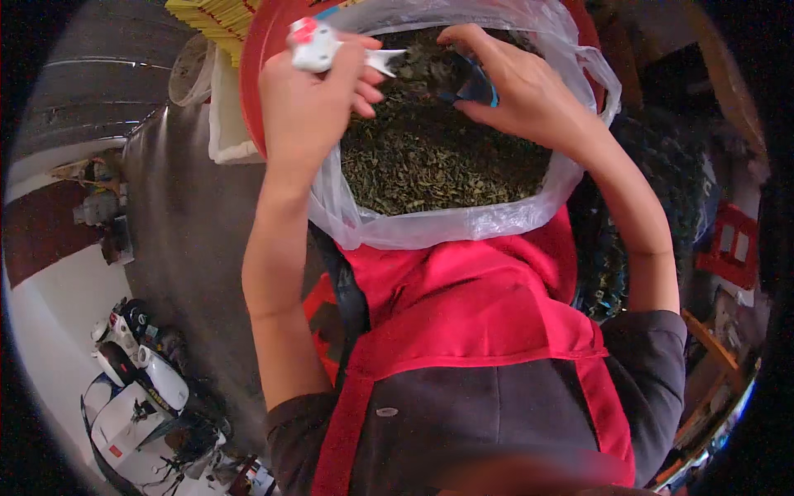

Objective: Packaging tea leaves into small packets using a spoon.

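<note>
My left hand (310,102) grips a white spoon (388,62) by its handle, which has a cat-head figure with a red bow. The spoon's end is over dried, crumbled leaves (428,170), perhaps tea, at their left side. Curled around a small dark container with a blue rim (477,87), my right hand (505,84) is low over the same leaves. Dark leaf bits blur at the container's mouth; its contents are unclear. The leaves fill a clear plastic bag (496,220) lining a red tub (253,74) in front of me.
Left of the tub stand a white foam box (226,118) and a translucent plastic container (191,71). Yellow printed packets (214,22) are stacked at the top left. Parked scooters (139,366) appear at lower left. My red apron (471,310) touches the bag's near side.
</note>
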